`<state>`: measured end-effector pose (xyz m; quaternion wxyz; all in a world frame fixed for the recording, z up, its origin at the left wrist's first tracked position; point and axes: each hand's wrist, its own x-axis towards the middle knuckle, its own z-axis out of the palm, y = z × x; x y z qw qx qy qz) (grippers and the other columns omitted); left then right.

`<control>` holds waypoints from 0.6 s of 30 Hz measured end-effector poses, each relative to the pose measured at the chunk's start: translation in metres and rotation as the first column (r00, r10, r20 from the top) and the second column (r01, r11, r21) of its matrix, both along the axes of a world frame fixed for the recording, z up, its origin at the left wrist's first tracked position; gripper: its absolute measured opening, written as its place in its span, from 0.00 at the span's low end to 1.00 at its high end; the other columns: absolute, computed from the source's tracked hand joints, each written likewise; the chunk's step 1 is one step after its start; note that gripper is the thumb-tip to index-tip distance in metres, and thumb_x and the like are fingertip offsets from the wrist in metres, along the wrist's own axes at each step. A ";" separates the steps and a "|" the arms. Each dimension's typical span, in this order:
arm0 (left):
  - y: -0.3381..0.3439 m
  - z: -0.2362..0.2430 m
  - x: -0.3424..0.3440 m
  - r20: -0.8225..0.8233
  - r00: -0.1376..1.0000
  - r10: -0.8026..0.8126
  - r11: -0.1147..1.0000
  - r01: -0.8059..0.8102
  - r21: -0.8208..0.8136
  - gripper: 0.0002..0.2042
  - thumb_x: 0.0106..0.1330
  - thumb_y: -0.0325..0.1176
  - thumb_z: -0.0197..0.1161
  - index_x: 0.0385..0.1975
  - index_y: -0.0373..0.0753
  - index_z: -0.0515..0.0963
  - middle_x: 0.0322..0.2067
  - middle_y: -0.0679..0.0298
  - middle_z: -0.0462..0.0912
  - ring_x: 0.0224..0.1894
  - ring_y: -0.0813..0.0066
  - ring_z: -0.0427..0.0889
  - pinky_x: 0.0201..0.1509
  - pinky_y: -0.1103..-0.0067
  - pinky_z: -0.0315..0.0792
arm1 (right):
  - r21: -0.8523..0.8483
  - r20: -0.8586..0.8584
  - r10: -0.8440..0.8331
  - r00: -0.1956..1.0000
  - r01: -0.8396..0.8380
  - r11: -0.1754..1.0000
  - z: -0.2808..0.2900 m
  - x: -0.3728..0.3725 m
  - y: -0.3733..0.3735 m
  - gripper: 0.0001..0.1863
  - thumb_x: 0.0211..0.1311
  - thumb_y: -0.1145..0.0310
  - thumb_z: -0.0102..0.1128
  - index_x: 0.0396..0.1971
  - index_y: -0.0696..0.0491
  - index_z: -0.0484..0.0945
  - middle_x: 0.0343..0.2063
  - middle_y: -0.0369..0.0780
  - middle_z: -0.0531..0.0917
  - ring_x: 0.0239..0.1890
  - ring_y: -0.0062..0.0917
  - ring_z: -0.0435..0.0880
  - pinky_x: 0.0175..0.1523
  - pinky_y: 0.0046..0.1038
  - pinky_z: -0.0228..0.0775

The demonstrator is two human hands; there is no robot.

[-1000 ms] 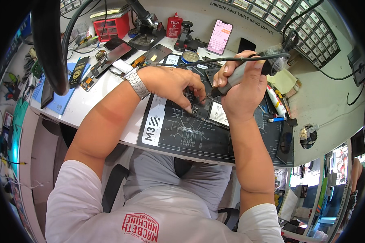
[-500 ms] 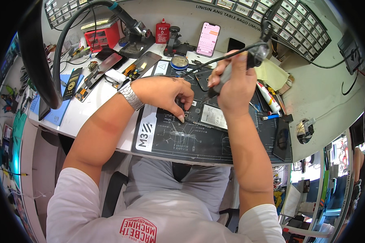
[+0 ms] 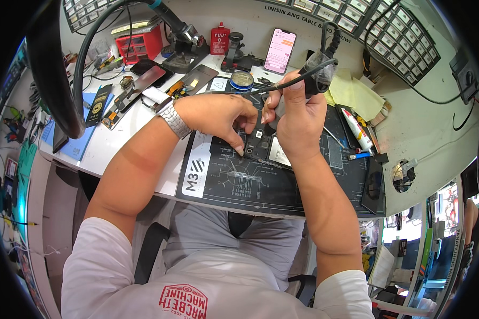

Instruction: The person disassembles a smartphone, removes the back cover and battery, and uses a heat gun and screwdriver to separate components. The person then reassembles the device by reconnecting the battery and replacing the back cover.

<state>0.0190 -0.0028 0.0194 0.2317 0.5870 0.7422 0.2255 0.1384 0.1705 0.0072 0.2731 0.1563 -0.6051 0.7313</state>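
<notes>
An opened phone [image 3: 256, 144] lies on the black printed work mat [image 3: 282, 190], its inner parts and a white-labelled battery [image 3: 277, 151] showing. My left hand [image 3: 216, 116] grips the phone's left end, with thumb and fingers closed about it. Wrapped round a grey and black corded hand tool [image 3: 318, 77], my right hand [image 3: 302, 125] is over the phone's right part. Clear film covers the tool's upper end, where the cord comes out. The working tip is hidden behind my fingers, so I cannot tell whether it touches the phone.
A round tin [image 3: 241, 80] sits behind the phone. Farther back are a lit phone [image 3: 280, 50], a red bottle [image 3: 219, 40] and a red drawer box [image 3: 145, 45]. Phone parts [image 3: 123, 101] lie at left. A white tube [image 3: 357, 130] and a dark panel [image 3: 372, 183] lie at right.
The tool's upper end has swung left and tilted toward me, its cord with it. My right hand has shifted slightly left over the phone. My left hand keeps its grip.
</notes>
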 end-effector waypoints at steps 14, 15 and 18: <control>0.005 -0.017 0.016 -0.076 0.996 -0.050 0.982 0.063 0.176 0.42 0.53 0.50 0.88 0.64 0.35 0.75 0.58 0.53 0.81 0.66 0.53 0.78 0.70 0.67 0.74 | -0.030 -0.047 -0.081 0.996 0.079 0.996 0.011 0.001 0.009 0.23 0.85 0.47 0.58 0.47 0.55 0.77 0.27 0.39 0.80 0.23 0.25 0.81 0.30 0.30 0.77; 0.009 -0.020 0.017 -0.114 0.991 -0.066 0.980 0.086 0.181 0.43 0.54 0.51 0.87 0.65 0.35 0.75 0.58 0.53 0.81 0.66 0.52 0.78 0.70 0.66 0.74 | -0.045 -0.055 -0.097 0.994 0.095 0.994 0.014 0.002 0.012 0.23 0.85 0.46 0.57 0.48 0.55 0.77 0.27 0.39 0.80 0.23 0.25 0.81 0.30 0.31 0.77; 0.016 -0.017 0.025 -0.179 0.981 -0.080 0.971 0.117 0.207 0.38 0.58 0.50 0.84 0.63 0.34 0.77 0.55 0.53 0.81 0.63 0.50 0.76 0.68 0.64 0.73 | -0.062 -0.084 -0.142 0.986 0.138 0.989 0.020 0.003 0.025 0.24 0.86 0.45 0.56 0.48 0.55 0.76 0.28 0.40 0.80 0.23 0.25 0.80 0.29 0.31 0.77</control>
